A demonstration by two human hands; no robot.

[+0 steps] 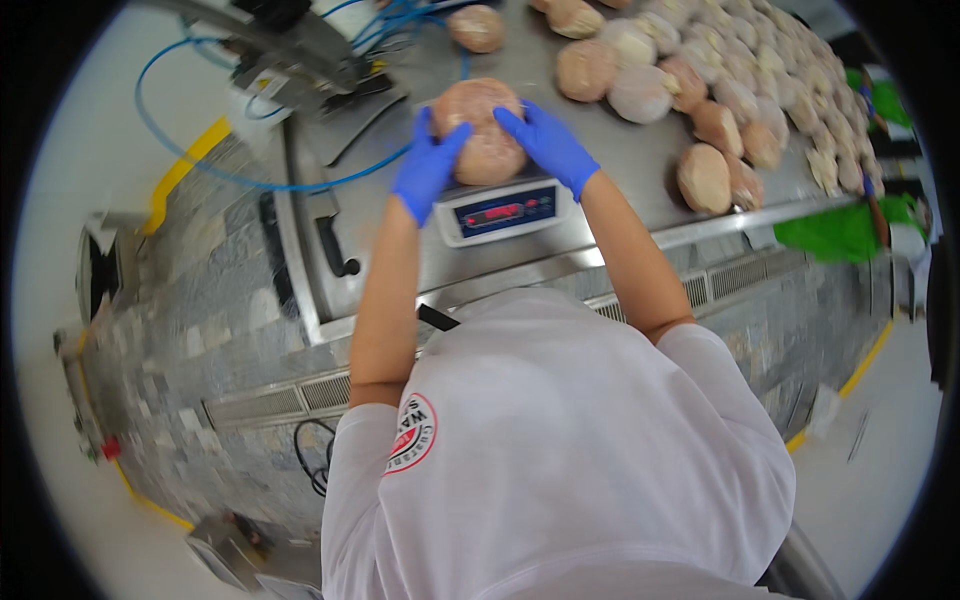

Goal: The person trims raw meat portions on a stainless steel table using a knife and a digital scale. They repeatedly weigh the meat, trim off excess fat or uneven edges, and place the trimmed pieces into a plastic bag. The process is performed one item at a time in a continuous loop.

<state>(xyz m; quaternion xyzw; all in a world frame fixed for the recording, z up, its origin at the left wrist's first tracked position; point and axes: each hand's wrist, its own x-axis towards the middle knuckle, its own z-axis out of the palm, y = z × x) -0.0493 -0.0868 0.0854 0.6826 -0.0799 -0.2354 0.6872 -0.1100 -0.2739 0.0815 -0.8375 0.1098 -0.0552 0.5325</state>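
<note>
A large round piece of pale pink meat (482, 132), shiny as if wrapped in clear film, rests on a digital scale (502, 212) with a red lit display. My left hand (431, 163), in a blue glove, grips its left side with the thumb toward the front. On the opposite side my right hand (549, 147), gloved the same way, presses against the meat with its fingers and thumb. The scale's platform is mostly hidden beneath the piece.
More wrapped meat pieces (704, 178) crowd the steel table (385, 262) on the right. A black-handled knife (332, 247) lies at left, near a blue hose (290, 187) and a metal machine (310, 55). Farther right stand people in green aprons (835, 232).
</note>
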